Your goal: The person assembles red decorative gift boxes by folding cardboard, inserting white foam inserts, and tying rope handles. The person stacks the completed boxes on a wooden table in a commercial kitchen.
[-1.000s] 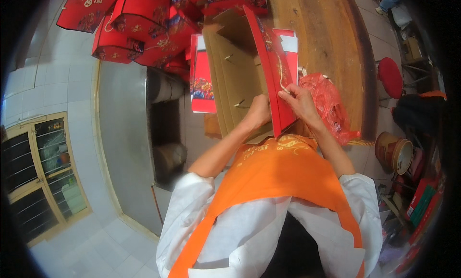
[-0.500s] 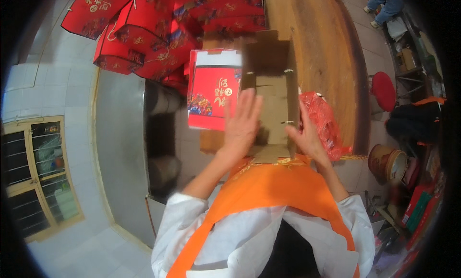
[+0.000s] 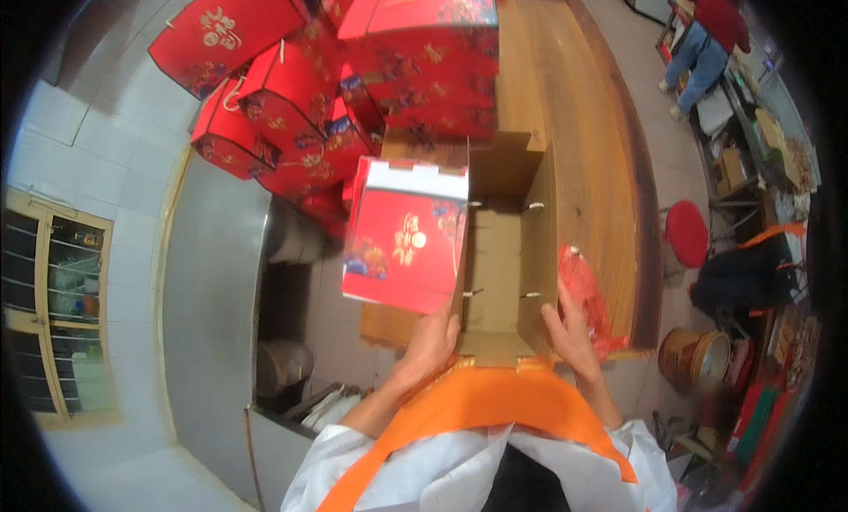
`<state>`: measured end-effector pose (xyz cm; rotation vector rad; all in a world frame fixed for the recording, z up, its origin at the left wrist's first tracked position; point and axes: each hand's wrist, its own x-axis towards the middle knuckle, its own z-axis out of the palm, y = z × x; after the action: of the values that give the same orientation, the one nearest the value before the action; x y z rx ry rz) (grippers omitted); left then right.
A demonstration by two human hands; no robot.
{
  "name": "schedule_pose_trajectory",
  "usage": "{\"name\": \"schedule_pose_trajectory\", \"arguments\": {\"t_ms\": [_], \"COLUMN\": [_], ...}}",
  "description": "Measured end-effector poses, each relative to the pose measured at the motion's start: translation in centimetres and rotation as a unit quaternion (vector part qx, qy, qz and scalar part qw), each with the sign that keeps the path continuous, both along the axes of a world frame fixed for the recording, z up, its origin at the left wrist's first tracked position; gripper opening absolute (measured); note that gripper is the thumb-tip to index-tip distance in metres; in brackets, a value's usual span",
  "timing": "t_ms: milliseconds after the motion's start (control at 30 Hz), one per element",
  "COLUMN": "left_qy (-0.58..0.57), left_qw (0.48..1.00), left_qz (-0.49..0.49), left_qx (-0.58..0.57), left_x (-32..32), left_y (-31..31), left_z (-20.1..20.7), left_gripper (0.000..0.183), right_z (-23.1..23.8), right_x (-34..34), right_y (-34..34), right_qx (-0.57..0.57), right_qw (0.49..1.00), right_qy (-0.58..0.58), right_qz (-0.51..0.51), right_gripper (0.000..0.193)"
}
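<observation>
In front of me stands an open cardboard gift box (image 3: 495, 256), brown inside, with small white cord ends poking through both side walls. My left hand (image 3: 433, 342) grips its left wall near the front corner, thumb by the rim. Opposite it, my right hand (image 3: 572, 340) holds the right wall, thumb at the top edge and fingers along the outside. Against the left wall lies a red printed panel (image 3: 402, 247) with a white strip; whether it is joined to the box I cannot tell. Beside my right hand is a crumpled red plastic bag (image 3: 585, 291).
Red gift boxes (image 3: 424, 61) with cord handles are piled at the back left of the wooden table (image 3: 574, 97). A metal counter (image 3: 208, 273) runs along the left. To the right are a red stool (image 3: 686, 234), a round tub (image 3: 693, 353) and a person (image 3: 707, 44) by cluttered shelves.
My left hand has gone from spread over the left wall to gripping it near the front corner. My right hand stays at the right wall. The view has tilted up, showing more of the far person.
</observation>
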<state>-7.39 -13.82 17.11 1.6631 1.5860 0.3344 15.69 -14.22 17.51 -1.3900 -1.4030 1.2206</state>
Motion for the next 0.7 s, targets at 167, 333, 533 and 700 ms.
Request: {"name": "schedule_pose_trajectory", "arguments": {"t_ms": [167, 333, 533, 700], "left_qy": [-0.352, -0.487, -0.414, -0.320], "left_qw": [0.929, 0.865, 0.904, 0.796], "left_qz": [0.086, 0.109, 0.001, 0.060], "left_qx": [-0.068, -0.045, 0.103, 0.510], "left_x": [-3.1, -4.2, -6.0, -5.9], "left_y": [1.8, 4.0, 12.1, 25.4], "left_z": [3.0, 7.7, 10.6, 18.0], "left_gripper": [0.037, 0.035, 0.043, 0.049], "right_z": [0.1, -3.9, 1.5, 11.0], "right_x": [4.0, 7.4, 6.8, 4.5], "right_y": [1.6, 0.3, 3.4, 16.8], "right_qx": [-0.011, -0.099, 0.018, 0.133], "right_qw": [0.971, 0.920, 0.893, 0.921], "right_qy": [0.203, 0.352, 0.443, 0.357], "right_qz": [-0.121, -0.143, -0.079, -0.079], "right_gripper": [0.050, 0.056, 0.050, 0.037]}}
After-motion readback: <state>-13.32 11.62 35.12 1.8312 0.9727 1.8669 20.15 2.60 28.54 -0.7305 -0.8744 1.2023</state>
